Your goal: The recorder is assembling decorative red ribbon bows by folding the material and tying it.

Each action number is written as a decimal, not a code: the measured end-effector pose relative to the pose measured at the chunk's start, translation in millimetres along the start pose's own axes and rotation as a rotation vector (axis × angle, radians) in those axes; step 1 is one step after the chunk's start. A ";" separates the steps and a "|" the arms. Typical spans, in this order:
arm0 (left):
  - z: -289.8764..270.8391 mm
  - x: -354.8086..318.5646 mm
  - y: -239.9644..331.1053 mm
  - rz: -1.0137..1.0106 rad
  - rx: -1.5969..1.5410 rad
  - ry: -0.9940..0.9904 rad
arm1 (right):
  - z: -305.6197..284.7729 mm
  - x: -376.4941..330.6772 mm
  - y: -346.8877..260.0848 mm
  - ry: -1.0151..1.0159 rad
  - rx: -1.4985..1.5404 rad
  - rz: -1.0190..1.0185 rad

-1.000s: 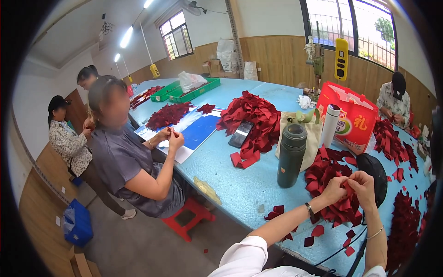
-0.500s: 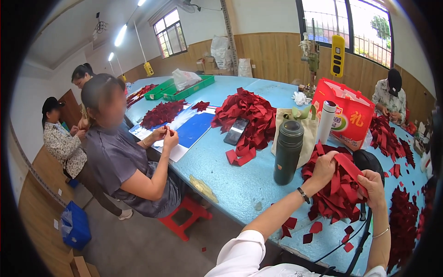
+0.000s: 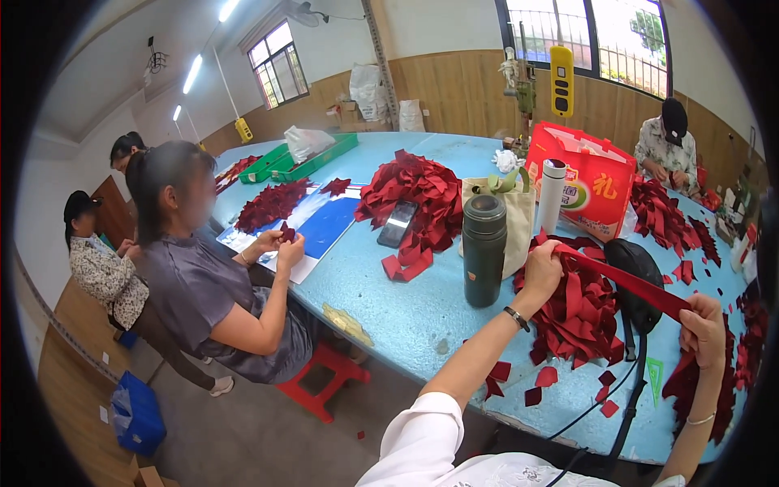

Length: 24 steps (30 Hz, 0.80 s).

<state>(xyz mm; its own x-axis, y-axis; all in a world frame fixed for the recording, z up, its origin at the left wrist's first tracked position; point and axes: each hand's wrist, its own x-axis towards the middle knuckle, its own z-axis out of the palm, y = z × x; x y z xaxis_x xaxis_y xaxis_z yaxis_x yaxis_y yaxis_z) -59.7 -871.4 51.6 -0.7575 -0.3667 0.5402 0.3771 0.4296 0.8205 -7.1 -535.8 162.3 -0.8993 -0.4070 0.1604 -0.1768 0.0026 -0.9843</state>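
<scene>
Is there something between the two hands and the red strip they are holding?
Nothing visible. The left hand grips one end of the red strip and the right hand the other; it stretches above the red pile.

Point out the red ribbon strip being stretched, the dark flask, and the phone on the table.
red ribbon strip [image 3: 625,282], head view, on its middle stretch between the two hands.
dark flask [image 3: 484,260], head view, on the middle of its body.
phone [image 3: 397,224], head view, on the centre of its dark screen.
</scene>
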 end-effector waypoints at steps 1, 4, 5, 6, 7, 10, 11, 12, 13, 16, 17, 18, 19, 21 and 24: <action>-0.2 -4.2 6.5 -0.014 -0.022 -0.010 | -9.6 -8.8 -1.4 0.027 -0.004 -0.016; 3.2 -24.3 32.3 -0.060 -0.066 -0.044 | -40.6 -35.2 2.3 0.054 -0.006 -0.090; 5.2 -34.0 43.9 -0.098 -0.099 -0.069 | -50.1 -43.7 4.5 0.068 -0.014 -0.123; 6.1 -41.9 51.2 -0.136 -0.131 -0.094 | -58.7 -52.4 6.2 0.065 -0.009 -0.125; 5.2 -48.8 53.7 -0.133 -0.131 -0.091 | -66.3 -63.2 5.3 0.059 -0.044 -0.119; -1.4 -63.5 54.7 0.063 0.027 -0.034 | -85.2 -89.3 1.3 0.045 -0.113 -0.113; -3.0 -68.7 59.0 0.061 0.029 -0.036 | -92.3 -96.9 1.9 0.022 -0.107 -0.107; -7.0 -73.3 62.5 0.085 0.064 -0.014 | -98.2 -103.4 2.2 -0.001 -0.102 -0.101; -11.9 -77.5 66.4 0.109 0.098 0.008 | -102.7 -109.0 1.4 -0.023 -0.097 -0.095; -28.8 -88.4 67.3 0.200 0.174 0.065 | -110.3 -119.7 -2.3 -0.009 -0.104 -0.115; -35.9 -91.8 63.8 0.267 0.213 0.100 | -111.4 -121.0 -2.9 -0.002 -0.108 -0.127; -41.0 -94.6 63.5 0.335 0.249 0.134 | -112.2 -120.1 -2.5 0.000 -0.108 -0.125; -46.6 -98.1 62.8 0.333 0.249 0.133 | -111.3 -117.1 -1.7 0.004 -0.112 -0.127; -60.1 -104.9 61.2 0.160 0.182 0.058 | -109.4 -106.9 0.6 0.010 -0.118 -0.134; -80.3 -111.2 63.9 0.007 0.120 0.005 | -110.2 -89.4 5.7 -0.008 -0.077 -0.116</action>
<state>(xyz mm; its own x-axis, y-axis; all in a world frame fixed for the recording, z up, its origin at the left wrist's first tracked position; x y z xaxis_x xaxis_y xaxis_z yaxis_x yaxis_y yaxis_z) 91.5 -869.5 59.0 -0.7523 -0.3676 0.5467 0.3153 0.5277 0.7888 28.2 -398.7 150.5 -0.8679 -0.4155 0.2724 -0.3102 0.0249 -0.9503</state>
